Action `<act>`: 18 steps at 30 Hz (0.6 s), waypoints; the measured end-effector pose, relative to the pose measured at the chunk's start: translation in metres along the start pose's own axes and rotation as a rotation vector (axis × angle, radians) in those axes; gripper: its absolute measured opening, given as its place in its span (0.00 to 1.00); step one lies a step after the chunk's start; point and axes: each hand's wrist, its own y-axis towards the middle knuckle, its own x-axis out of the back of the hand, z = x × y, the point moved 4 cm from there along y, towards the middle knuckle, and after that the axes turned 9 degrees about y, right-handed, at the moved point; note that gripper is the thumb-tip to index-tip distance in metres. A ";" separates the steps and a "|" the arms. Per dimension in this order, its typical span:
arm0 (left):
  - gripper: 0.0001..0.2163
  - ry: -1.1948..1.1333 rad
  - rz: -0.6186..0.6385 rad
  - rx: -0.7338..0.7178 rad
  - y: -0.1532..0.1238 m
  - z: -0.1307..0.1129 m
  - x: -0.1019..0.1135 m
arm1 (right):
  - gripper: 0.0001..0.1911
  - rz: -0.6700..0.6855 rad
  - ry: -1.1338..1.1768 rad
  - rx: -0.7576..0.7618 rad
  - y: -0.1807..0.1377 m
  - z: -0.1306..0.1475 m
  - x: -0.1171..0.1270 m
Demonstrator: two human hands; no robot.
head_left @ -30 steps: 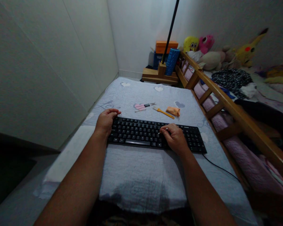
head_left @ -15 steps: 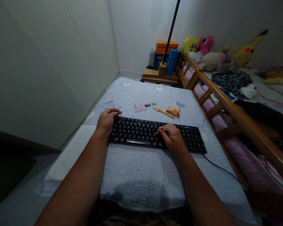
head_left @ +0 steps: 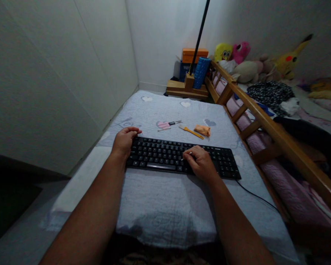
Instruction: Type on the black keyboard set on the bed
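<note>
A black keyboard (head_left: 160,152) lies flat on the light blue quilted cover. My left hand (head_left: 123,141) is closed at its far left corner, thumb and fingers bent round the edge. Between the thumb and fingers of my right hand (head_left: 200,160) is a thin white cotton swab (head_left: 190,153). Its lower tip points down at the keys right of the space bar, and my palm hides part of the keys there. Beyond the keyboard lie another cotton swab (head_left: 164,129), a black-handled metal tool (head_left: 174,122), a yellow brush (head_left: 193,133) and a crumpled orange cloth (head_left: 202,130).
From the keyboard's right end a black cable (head_left: 256,197) runs toward the wooden bed rail (head_left: 276,136). Stuffed toys (head_left: 245,68) sit on the bed behind it. A wooden stand (head_left: 186,86) with a black pole is at the far end. White panelling (head_left: 71,81) rises on the left.
The swab in my right hand has shifted slightly left and down over the keys, and its tilt is steeper. My left hand stays at the keyboard's corner.
</note>
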 end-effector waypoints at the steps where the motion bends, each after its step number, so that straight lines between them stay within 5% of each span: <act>1: 0.07 0.001 0.000 0.001 0.000 0.000 0.000 | 0.08 -0.009 -0.005 0.000 0.000 -0.001 0.000; 18: 0.06 0.011 0.001 -0.017 0.000 0.000 0.000 | 0.08 0.015 -0.002 0.003 0.000 0.001 -0.001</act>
